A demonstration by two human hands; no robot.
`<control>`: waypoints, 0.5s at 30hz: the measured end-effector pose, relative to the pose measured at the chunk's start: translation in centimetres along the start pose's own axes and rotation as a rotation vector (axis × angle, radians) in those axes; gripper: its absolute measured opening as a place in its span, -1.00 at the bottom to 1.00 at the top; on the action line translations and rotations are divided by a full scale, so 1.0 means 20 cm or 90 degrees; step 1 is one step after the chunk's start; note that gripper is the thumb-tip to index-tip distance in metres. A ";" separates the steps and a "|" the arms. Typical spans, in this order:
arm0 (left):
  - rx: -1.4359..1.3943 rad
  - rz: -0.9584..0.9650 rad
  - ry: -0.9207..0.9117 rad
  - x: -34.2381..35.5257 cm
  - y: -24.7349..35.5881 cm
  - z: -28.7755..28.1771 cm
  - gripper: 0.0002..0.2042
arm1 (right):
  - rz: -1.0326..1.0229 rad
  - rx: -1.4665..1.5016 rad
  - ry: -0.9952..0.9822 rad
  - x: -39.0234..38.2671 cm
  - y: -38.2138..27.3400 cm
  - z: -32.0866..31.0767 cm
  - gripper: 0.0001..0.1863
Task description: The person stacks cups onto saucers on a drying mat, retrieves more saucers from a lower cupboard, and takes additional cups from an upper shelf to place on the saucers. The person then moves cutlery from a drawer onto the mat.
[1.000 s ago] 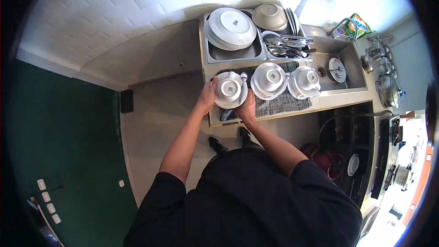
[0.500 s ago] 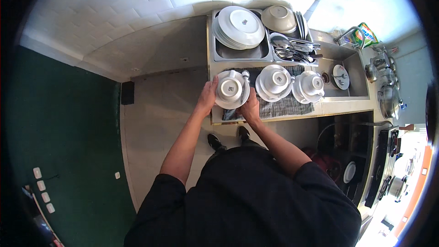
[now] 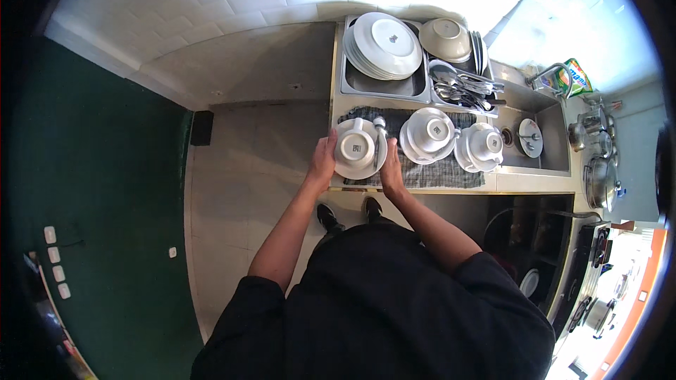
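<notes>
A stack of white saucers with upturned white cups on top [image 3: 357, 149] stands on a dark grey cloth [image 3: 436, 174] at the left end of the counter. My left hand [image 3: 324, 158] grips the stack's left rim. On the right rim lies my right hand [image 3: 389, 166]. Both hands press against the saucers from opposite sides. Two more stacks of saucers and cups [image 3: 431, 134] [image 3: 482, 147] stand to the right on the same cloth.
Behind the cloth, a steel tray holds white plates [image 3: 382, 46]; beside it are a bowl [image 3: 445, 39] and loose cutlery [image 3: 466, 89]. A sink [image 3: 536, 142] with a tap lies right. Steel pots [image 3: 598, 169] stand farther right. Grey floor lies left.
The view has shifted slightly, so the counter sits a little lower in frame. My hands stay on the same stack, and it has hardly moved.
</notes>
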State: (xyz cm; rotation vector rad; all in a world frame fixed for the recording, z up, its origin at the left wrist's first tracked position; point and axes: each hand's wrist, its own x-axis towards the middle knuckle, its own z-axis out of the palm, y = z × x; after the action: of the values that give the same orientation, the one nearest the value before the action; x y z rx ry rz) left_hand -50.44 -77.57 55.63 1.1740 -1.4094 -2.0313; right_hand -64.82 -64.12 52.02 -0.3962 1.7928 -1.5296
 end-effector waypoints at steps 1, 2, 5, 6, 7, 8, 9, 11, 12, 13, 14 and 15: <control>-0.002 0.001 0.003 -0.02 0.00 0.00 -0.33 | -0.001 -0.002 -0.004 0.00 0.00 0.00 -0.22; -0.019 0.009 0.002 -0.04 0.00 -0.01 -0.33 | 0.003 0.012 -0.033 0.00 -0.01 0.01 -0.20; -0.041 0.009 0.015 -0.08 -0.03 -0.02 -0.34 | 0.017 0.052 -0.120 0.00 -0.03 0.01 -0.14; -0.045 -0.002 0.025 -0.09 -0.04 -0.01 -0.33 | 0.021 0.066 -0.148 0.00 -0.04 0.01 -0.12; -0.047 0.001 0.030 -0.10 -0.05 -0.01 -0.33 | 0.019 0.064 -0.153 0.02 -0.02 0.01 -0.12; -0.028 0.011 0.059 -0.12 -0.06 -0.02 -0.33 | 0.037 0.040 -0.190 0.03 -0.03 0.02 -0.11; -0.009 0.021 0.088 -0.14 -0.06 -0.02 -0.32 | 0.045 0.070 -0.228 0.02 -0.04 0.02 -0.12; 0.004 0.000 0.098 -0.20 0.00 0.01 -0.31 | 0.052 0.095 -0.268 0.02 -0.03 0.00 -0.13; 0.020 -0.023 0.102 -0.23 0.03 0.02 -0.29 | 0.083 0.126 -0.258 0.04 0.01 0.00 -0.14; 0.015 -0.020 0.108 -0.23 0.01 0.02 -0.29 | 0.115 0.157 -0.247 0.07 0.05 -0.01 -0.15; 0.016 0.004 0.119 -0.23 -0.03 0.00 -0.29 | 0.120 0.149 -0.263 0.06 0.04 0.01 -0.15; 0.017 0.029 0.131 -0.25 -0.07 -0.02 -0.29 | 0.140 0.127 -0.279 0.04 0.04 0.01 -0.18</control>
State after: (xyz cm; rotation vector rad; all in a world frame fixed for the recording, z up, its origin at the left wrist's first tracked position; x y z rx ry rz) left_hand -47.09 -73.70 56.42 1.3084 -1.3543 -1.8083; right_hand -65.07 -64.71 51.06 -0.3871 1.2870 -1.3301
